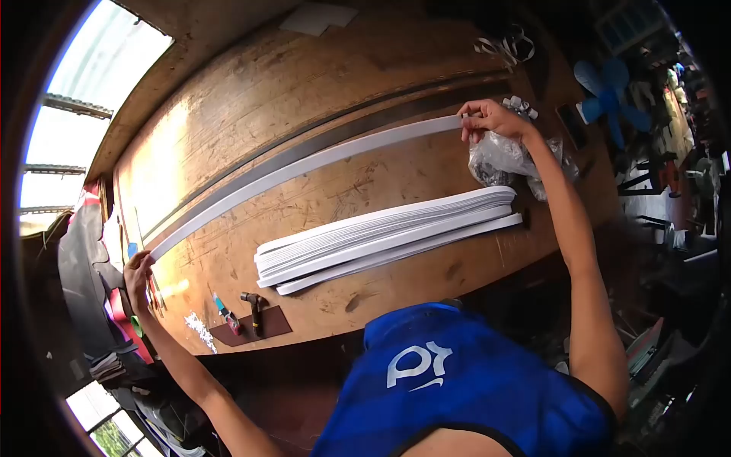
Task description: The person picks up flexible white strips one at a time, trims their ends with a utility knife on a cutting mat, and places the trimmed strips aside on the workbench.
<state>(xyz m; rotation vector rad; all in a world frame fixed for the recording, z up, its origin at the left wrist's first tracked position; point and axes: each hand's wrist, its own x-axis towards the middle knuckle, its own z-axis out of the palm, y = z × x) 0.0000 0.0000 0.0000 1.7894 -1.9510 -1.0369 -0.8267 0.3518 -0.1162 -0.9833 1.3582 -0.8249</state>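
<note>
A long white strip [304, 165] stretches across the wooden table between my two hands. My left hand [138, 274] has its fingers closed on the strip's left end, near the table's left edge. At the far right, my right hand [491, 120] pinches the other end between thumb and fingers. Closer to my body lies a stack of similar white strips [388, 232], with a few lying loosely along its near side. Beside my right hand is a clear plastic bag [496, 156] with small dark contents that I cannot make out.
A hammer [254, 312] and a blue-topped tool [226, 314] lie on a dark red-brown sheet [276, 323]. White scraps [199, 330] are scattered nearby. A dark grey strip [251, 161] runs along the table behind the held one. A blue fan [609, 95] stands beyond the right edge.
</note>
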